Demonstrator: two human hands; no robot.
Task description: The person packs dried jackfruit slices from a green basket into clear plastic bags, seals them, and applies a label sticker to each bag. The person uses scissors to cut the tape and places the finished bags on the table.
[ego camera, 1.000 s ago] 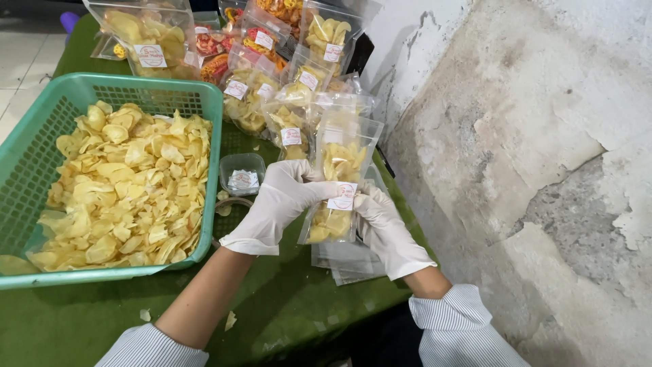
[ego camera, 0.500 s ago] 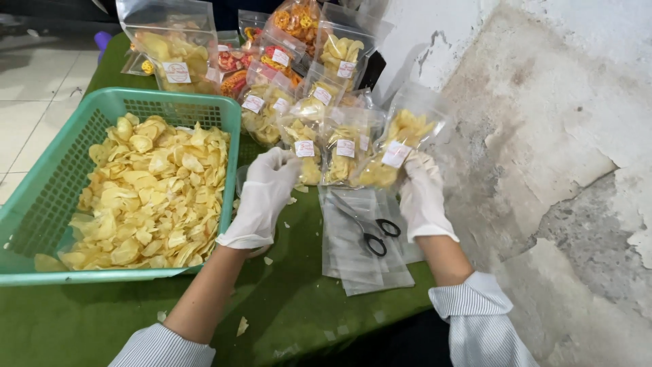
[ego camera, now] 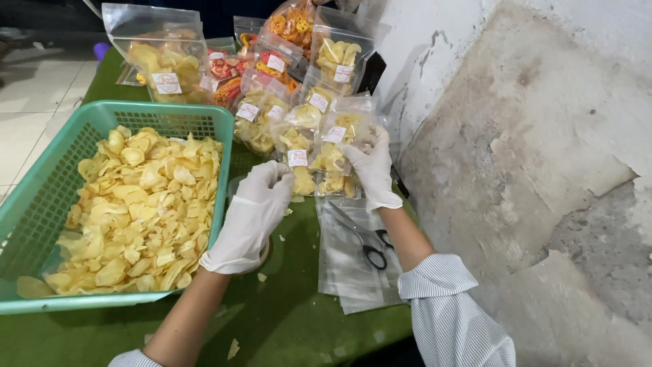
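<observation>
Gripping clear white-labelled chip bag (ego camera: 339, 153), right hand (ego camera: 372, 170), green basket (ego camera: 41, 204) alongside

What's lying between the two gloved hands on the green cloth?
Head view: between left hand and right hand, filled chip bags; lower down, bare green cloth with crumbs.

A table (ego camera: 299, 319) covered in green cloth carries everything, with a few chip crumbs (ego camera: 233, 348) scattered on its near part. At the left a green plastic basket (ego camera: 41, 204) heaped with pale yellow chips rests on it, and at the near right lies a stack of empty clear bags (ego camera: 353, 278) with black-handled scissors (ego camera: 363, 238) on top. Along the far side stand filled, labelled chip bags (ego camera: 166, 64), crowded against each other.
</observation>
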